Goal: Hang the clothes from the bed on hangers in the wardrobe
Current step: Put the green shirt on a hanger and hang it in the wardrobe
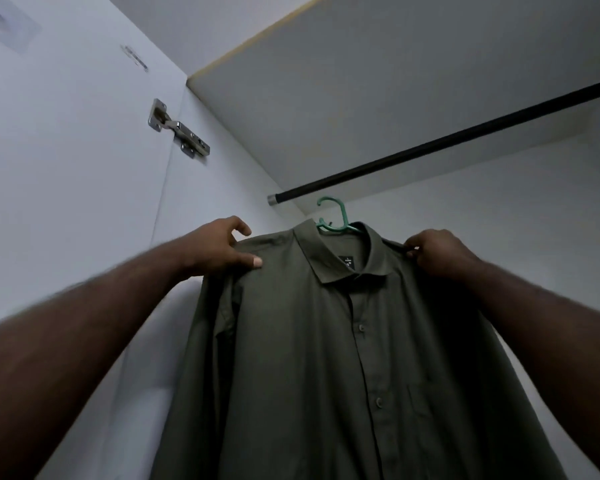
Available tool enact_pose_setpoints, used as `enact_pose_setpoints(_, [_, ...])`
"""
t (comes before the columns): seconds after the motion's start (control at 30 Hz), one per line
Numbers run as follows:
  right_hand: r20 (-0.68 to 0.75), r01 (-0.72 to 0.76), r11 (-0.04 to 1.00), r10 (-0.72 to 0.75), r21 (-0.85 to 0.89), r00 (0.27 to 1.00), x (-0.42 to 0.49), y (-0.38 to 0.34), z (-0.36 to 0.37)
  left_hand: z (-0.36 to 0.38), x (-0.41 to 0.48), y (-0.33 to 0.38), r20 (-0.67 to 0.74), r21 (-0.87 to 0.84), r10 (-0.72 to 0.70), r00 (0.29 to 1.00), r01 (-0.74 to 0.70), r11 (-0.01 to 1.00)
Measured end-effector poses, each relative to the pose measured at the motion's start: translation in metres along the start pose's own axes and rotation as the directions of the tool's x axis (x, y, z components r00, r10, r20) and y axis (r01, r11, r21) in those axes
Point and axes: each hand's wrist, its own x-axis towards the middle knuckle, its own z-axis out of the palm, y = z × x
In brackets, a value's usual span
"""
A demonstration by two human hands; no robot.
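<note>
Head view, looking up into the wardrobe; we hold a dark olive-green collared button-front shirt [326, 358] up in front of us on a teal plastic hanger [338, 218], whose hook rises out of the collar; the hook shows just under the black metal rail [465, 136], close to its silver-capped left end, and not over it as far as we can tell; left grip [219, 249] pinches the shirt's shoulder on our left, thumb flat on the front cloth, fingers curled behind the seam; right grip [440, 254] is curled tight on the opposite shoulder edge, cloth caught between fingers and thumb; both forearms bare and raised; shirt hangs straight down, placket buttoned, chest pocket on the right side of the view; small black label [347, 261] inside the collar, print too small to read; pale grey shelf panel [395, 64] with a light raw edge sits above the rail; steel cup hinge [179, 131] is fixed on the white side panel [66, 168] at left.
</note>
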Motion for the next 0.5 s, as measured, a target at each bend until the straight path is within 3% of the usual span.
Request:
enact_pose_setpoints(0.1, [0.003, 0.018, 0.997, -0.018, 0.072, 1.0, 0.026, 0.009, 0.031, 0.004, 0.012, 0.0, 0.003, 0.245, 0.033, 0.999, -0.033, 0.969])
enact_pose_setpoints(0.23, [0.001, 0.041, 0.985, -0.042, 0.167, 0.999, 0.055, 0.011, 0.076, 0.014, 0.03, -0.008, -0.017, 0.542, 0.096, 0.995, -0.071, 0.838])
enact_pose_setpoints(0.37, [-0.026, 0.054, 0.971, -0.049, 0.232, 0.998, 0.083, 0.007, 0.112, 0.016, 0.062, -0.019, -0.021, 0.67, 0.104, 0.994, -0.064, 0.74])
enact_pose_setpoints(0.5, [-0.01, 0.031, 0.958, -0.029, 0.287, 1.0, 0.116, -0.001, 0.148, 0.014, 0.104, -0.027, -0.056, 0.697, 0.129, 0.99, -0.054, 0.715])
